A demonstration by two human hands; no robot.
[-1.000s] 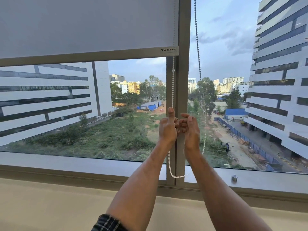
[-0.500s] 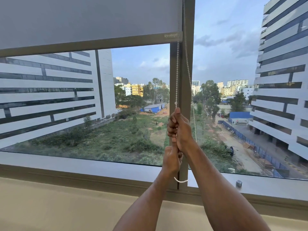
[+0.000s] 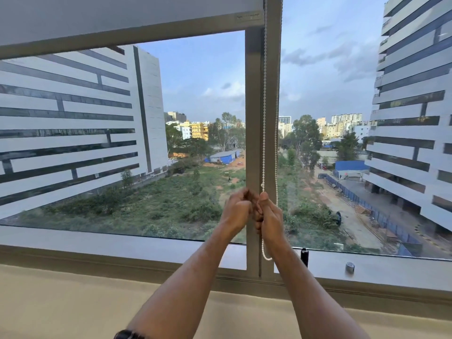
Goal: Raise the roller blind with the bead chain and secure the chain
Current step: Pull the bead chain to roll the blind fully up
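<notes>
The grey roller blind is rolled high, its bottom bar crossing near the top of the left pane. A white bead chain hangs down the window mullion in two strands. My right hand is closed on the nearer strand, thumb up. The chain's loop dangles below that wrist. My left hand is curled tight against the right one at the same height. Its fingers hide whether they hold the chain.
A grey window sill runs below the glass, with a beige ledge under it. A small black knob and a metal cylinder sit on the sill to the right of my arms.
The blind's bottom bar has climbed higher in the window. My right hand, which was above the left half a second ago, has come down beside it.
</notes>
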